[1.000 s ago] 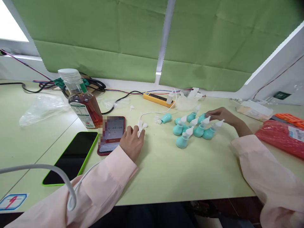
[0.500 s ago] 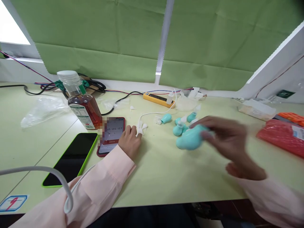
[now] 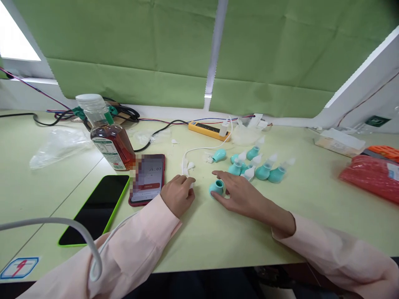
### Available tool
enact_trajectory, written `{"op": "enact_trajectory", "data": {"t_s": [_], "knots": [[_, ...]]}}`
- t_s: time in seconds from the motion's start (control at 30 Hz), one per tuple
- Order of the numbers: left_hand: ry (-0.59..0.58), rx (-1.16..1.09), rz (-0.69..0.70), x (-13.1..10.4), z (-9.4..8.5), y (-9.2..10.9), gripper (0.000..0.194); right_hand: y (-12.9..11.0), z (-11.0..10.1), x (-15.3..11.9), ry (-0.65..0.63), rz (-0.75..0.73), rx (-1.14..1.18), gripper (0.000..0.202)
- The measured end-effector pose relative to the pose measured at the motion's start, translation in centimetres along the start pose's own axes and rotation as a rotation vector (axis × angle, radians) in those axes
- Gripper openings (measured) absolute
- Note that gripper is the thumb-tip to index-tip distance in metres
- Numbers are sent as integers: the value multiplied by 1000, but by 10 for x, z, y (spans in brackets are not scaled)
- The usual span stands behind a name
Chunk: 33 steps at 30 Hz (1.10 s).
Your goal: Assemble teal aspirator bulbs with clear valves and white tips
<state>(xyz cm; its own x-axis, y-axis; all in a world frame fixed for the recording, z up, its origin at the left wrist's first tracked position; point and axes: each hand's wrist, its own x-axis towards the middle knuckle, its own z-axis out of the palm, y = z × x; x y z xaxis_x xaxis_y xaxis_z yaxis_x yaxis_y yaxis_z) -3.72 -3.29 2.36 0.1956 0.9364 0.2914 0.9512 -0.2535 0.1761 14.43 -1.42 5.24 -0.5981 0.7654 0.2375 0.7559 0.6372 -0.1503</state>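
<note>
My right hand curves around a teal rubber bulb, thumb against its near side. The bulb's open dark mouth faces up, and its base is low over or on the table. Just left of it, my left hand is closed, with a small white plastic piece partly showing at its fingertips. Most of that piece is hidden. Beyond the left hand lie a few loose white pieces. Several teal bulbs with clear, pointed tips stand or lean behind my right hand. Another teal bulb lies on its side.
To the left are a black phone in a green case, a phone showing a timer and a bottle of amber liquid. A yellow power strip with a white cable sits behind. A red plastic package lies at right.
My right hand has come left with a teal bulb, now mouth up beside my left hand. My left hand has drawn back slightly from the loose white pieces, one at its fingertips.
</note>
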Motion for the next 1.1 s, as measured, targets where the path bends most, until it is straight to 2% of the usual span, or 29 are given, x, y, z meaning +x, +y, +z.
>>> {"op": "enact_trajectory", "data": {"t_s": [0.13, 0.2, 0.3, 0.47, 0.53, 0.63, 0.77, 0.93, 1.1], "knots": [[-89, 11, 36, -3, 5, 2, 31, -8, -11, 4, 72, -95, -160, 37], [-121, 18, 57, -3, 7, 2, 29, -13, -17, 10, 62, -160, -179, 32], [-140, 33, 87, -2, 10, 3, 24, -20, -20, 30, -33, -201, -152, 29], [-180, 93, 46, -1, 9, 5, 29, -27, -7, 84, -313, -104, -119, 25], [-191, 123, 44, -1, 7, 5, 29, -26, 1, 103, -380, -64, -115, 22], [-191, 143, 47, -2, 5, 6, 30, -23, 10, 118, -415, -21, -102, 25], [-161, 128, 38, -1, 5, 5, 25, -17, 18, 124, -353, -36, -66, 28], [-104, 92, 37, 2, 9, -1, 20, -9, 28, 126, -252, -72, 9, 12], [-16, 57, 82, 5, 13, -6, 19, -4, 22, 123, -46, -35, 85, 14]]}}
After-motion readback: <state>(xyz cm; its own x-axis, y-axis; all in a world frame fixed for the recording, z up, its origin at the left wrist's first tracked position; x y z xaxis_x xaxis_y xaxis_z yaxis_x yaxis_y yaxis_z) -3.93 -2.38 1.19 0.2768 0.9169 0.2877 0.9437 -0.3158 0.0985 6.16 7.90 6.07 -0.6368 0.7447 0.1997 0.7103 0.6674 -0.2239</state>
